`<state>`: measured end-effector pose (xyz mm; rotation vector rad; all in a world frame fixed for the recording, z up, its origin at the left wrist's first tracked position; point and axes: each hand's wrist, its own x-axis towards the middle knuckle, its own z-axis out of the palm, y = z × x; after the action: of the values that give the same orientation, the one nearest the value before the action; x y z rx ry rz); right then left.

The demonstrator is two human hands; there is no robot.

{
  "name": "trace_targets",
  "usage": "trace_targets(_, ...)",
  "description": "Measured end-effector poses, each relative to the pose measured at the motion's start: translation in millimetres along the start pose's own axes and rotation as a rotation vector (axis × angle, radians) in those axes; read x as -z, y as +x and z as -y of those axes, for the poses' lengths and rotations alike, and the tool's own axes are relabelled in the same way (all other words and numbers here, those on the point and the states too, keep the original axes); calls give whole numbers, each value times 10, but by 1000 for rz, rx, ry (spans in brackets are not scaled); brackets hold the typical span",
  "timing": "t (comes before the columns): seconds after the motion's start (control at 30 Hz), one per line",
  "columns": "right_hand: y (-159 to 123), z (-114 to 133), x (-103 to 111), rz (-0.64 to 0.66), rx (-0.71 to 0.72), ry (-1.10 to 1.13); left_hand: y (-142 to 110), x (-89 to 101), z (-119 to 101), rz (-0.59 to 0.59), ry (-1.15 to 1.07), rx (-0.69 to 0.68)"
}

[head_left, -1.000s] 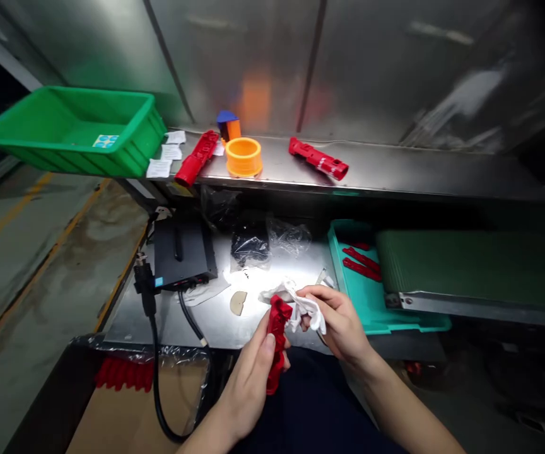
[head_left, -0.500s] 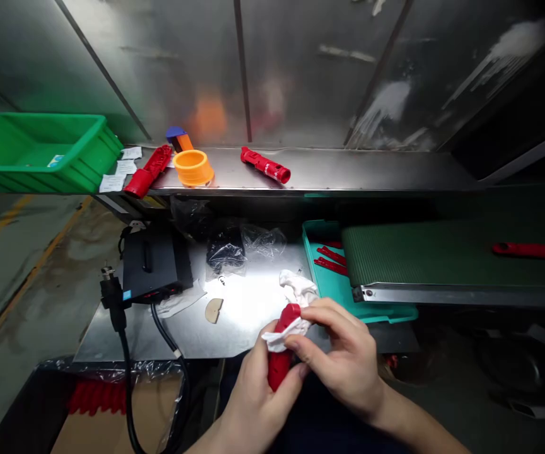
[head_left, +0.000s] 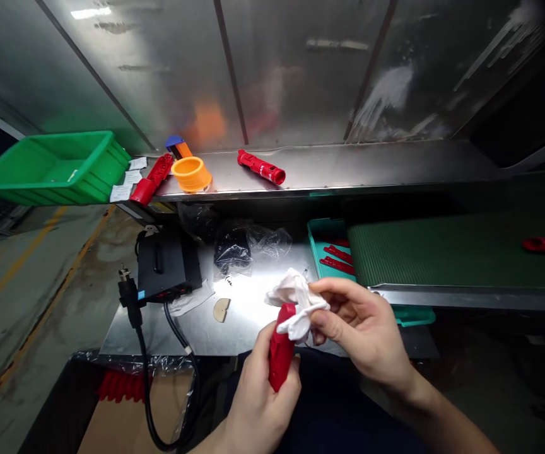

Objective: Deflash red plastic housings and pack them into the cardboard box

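Observation:
My left hand (head_left: pixel 265 384) is wrapped round a red plastic part (head_left: pixel 281 359), which stands nearly upright with its top end showing above the thumb and fingers. Between the thumb and fingers of my right hand (head_left: pixel 362 325) a crumpled white cloth (head_left: pixel 301 302) is pinched. One fold of the cloth hangs against the upper right side of the red part. Behind both hands lies the metal work table (head_left: pixel 248 321), with a beige half-round piece (head_left: pixel 221 309) on it.
A black box device (head_left: pixel 168 265) with a thick cable (head_left: pixel 147 384) stands left. On the shelf (head_left: pixel 348 167) are a red tube (head_left: pixel 260 167), an orange ring (head_left: pixel 191 174) and a green bin (head_left: pixel 59 167). A green conveyor (head_left: pixel 443 252) runs right, over a teal tray (head_left: pixel 317 252).
My right hand has drawn the cloth up and away from the red part, where it was wrapped across its middle. My left hand keeps its hold. The view has shifted slightly.

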<state>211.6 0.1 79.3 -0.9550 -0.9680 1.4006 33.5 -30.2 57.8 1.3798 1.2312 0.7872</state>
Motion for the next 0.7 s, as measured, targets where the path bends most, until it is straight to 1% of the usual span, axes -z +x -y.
trace_targets(0.1, -47, 72, -33, 66, 8, -206, 6, 33, 27, 63, 5, -84)
trace_targets(0.17, -51, 97, -58, 109, 56, -366, -4, 59, 61, 102, 35, -153)
trace_targets(0.23, -30, 94, -80, 139, 101, -449, -21, 86, 101, 130, 76, -195)
trace_targets(0.33, 3, 33, -139, 118, 100, -402, -50, 123, 158, 138, 111, -182)
trace_targets(0.5, -13, -113, -324, -23, 133, -275, -66, 172, 178, 166, 105, -106)
trace_targets(0.6, 0, -141, -370, -84, 71, -182, -63, 191, 125, 204, 113, -103)
trace_targets(0.7, 43, -113, -313, -86, -34, -126, -51, 207, 30, 259, 62, -70)
